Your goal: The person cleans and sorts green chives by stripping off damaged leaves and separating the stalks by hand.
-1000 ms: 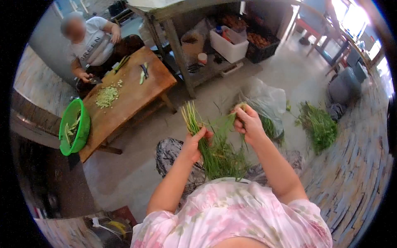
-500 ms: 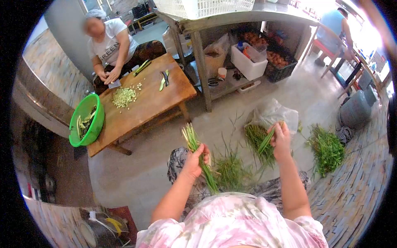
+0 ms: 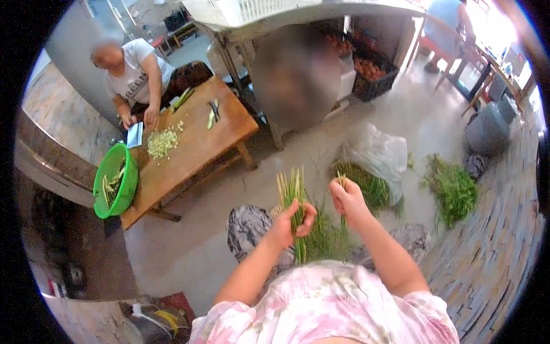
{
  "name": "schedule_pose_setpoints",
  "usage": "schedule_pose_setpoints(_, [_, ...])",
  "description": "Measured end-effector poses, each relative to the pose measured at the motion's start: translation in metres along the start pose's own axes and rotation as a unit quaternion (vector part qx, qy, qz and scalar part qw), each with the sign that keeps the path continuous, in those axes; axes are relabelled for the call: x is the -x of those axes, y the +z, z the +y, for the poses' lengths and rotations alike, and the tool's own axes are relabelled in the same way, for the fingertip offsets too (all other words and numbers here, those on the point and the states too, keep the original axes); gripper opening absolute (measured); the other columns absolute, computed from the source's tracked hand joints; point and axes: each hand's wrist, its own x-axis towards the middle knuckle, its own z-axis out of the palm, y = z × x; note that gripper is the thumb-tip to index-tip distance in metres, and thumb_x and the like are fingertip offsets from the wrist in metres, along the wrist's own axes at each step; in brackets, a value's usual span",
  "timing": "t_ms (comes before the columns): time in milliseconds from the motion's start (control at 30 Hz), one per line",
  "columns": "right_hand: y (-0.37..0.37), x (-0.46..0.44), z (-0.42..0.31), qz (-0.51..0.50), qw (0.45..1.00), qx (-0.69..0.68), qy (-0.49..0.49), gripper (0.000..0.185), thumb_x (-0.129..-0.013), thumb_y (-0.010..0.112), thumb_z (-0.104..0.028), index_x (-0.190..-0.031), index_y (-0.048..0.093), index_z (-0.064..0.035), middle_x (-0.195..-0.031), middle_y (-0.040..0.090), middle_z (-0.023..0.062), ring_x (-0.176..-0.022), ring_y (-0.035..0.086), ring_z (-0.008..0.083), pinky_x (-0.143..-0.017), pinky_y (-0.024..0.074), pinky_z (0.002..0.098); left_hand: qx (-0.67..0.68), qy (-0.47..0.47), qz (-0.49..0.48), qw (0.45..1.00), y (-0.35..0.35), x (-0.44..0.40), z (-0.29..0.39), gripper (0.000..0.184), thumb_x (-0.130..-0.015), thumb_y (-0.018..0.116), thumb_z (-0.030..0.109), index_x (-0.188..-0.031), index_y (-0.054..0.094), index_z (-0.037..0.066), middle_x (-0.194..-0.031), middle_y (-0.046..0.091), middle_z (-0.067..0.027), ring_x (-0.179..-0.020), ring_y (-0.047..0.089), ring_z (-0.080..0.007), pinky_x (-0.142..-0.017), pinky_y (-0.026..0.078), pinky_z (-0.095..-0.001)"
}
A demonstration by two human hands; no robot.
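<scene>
A bunch of thin green stalks stands nearly upright in my left hand, whose fingers wrap around it. Just to the right, my right hand is closed on a few green stalks, their tips showing above the fist. Below and between the hands, loose wispy greens lie on the floor. Beyond my right hand, more long greens spill out from under a clear plastic bag.
A pile of leafy greens lies at the right, near a grey gas cylinder. At the left, a co-worker holds a cleaver at a wooden table bearing chopped pieces. A green basin stands at its end.
My right hand has moved left and in from the bag, closer to the left hand. The left hand's bunch has turned more upright. The co-worker's blade is now tilted up.
</scene>
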Motion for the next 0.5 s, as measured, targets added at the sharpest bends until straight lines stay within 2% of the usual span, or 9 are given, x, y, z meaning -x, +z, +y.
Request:
schedule_pose_setpoints(67, [0.002, 0.0, 0.002, -0.004, 1.0, 0.027, 0.003, 0.017, -0.086, 0.056, -0.022, -0.094, 0.053, -0.007, -0.065, 0.043, -0.004, -0.046, 0.033, 0.0031, -0.038, 0.0226, 0.0192, 0.021, -0.002, -0.041, 0.999, 0.005, -0.001, 0.004, 0.047, -0.092, 0.036, 0.046, -0.09, 0.055, 0.003, -0.064, 0.051, -0.0032, -0.045, 0.037, -0.008, -0.042, 0.029, -0.0215])
schedule_pose_setpoints(167, [0.009, 0.005, -0.005, -0.025, 0.999, 0.032, 0.006, 0.025, -0.085, 0.056, -0.022, -0.104, 0.056, -0.0047, -0.063, 0.043, -0.005, -0.047, 0.034, 0.0025, -0.04, 0.0246, 0.0188, 0.002, -0.019, -0.018, 1.0, 0.012, -0.001, 0.006, 0.049, -0.089, 0.037, 0.051, -0.083, 0.053, 0.005, -0.058, 0.047, -0.0033, -0.041, 0.035, -0.0105, -0.038, 0.027, -0.0244])
schedule_pose_setpoints(267, [0.015, 0.009, -0.008, -0.073, 0.989, 0.12, -0.04, 0.029, -0.085, 0.056, -0.021, -0.106, 0.057, -0.0022, -0.062, 0.044, -0.006, -0.048, 0.034, 0.0022, -0.042, 0.0272, 0.0181, 0.001, -0.026, -0.032, 0.999, 0.008, -0.001, 0.003, 0.05, -0.089, 0.037, 0.051, -0.083, 0.054, 0.005, -0.057, 0.047, -0.004, -0.041, 0.035, -0.0105, -0.038, 0.026, -0.0239])
schedule_pose_setpoints(333, [0.017, 0.009, -0.009, -0.086, 0.981, 0.152, -0.078, 0.028, -0.082, 0.058, -0.021, -0.099, 0.06, 0.0006, -0.081, 0.059, -0.0004, -0.064, 0.048, 0.006, -0.055, 0.0401, 0.0229, 0.001, -0.038, -0.012, 0.999, 0.008, -0.001, 0.001, 0.049, -0.089, 0.037, 0.05, -0.083, 0.055, 0.005, -0.057, 0.046, -0.0041, -0.041, 0.035, -0.0108, -0.038, 0.026, -0.024])
schedule_pose_setpoints(400, [0.021, 0.011, -0.014, -0.091, 0.985, 0.132, -0.07, 0.025, -0.082, 0.059, -0.02, -0.096, 0.061, 0.0003, -0.079, 0.059, -0.0008, -0.065, 0.048, 0.0066, -0.057, 0.0408, 0.0237, -0.018, -0.05, 0.0, 0.999, 0.01, 0.0, 0.002, 0.048, -0.09, 0.038, 0.048, -0.084, 0.055, 0.004, -0.058, 0.047, -0.0044, -0.042, 0.036, -0.0105, -0.039, 0.028, -0.0235])
schedule_pose_setpoints(500, [0.02, 0.0, -0.009, -0.032, 0.993, 0.088, -0.067, 0.019, -0.081, 0.06, -0.017, -0.09, 0.06, -0.0011, -0.072, 0.056, -0.0004, -0.06, 0.047, 0.0064, -0.053, 0.0394, 0.023, -0.071, -0.075, -0.002, 0.995, 0.013, -0.001, 0.001, 0.045, -0.091, 0.039, 0.043, -0.088, 0.056, 0.002, -0.063, 0.05, -0.0046, -0.045, 0.038, -0.0098, -0.042, 0.031, -0.0226])
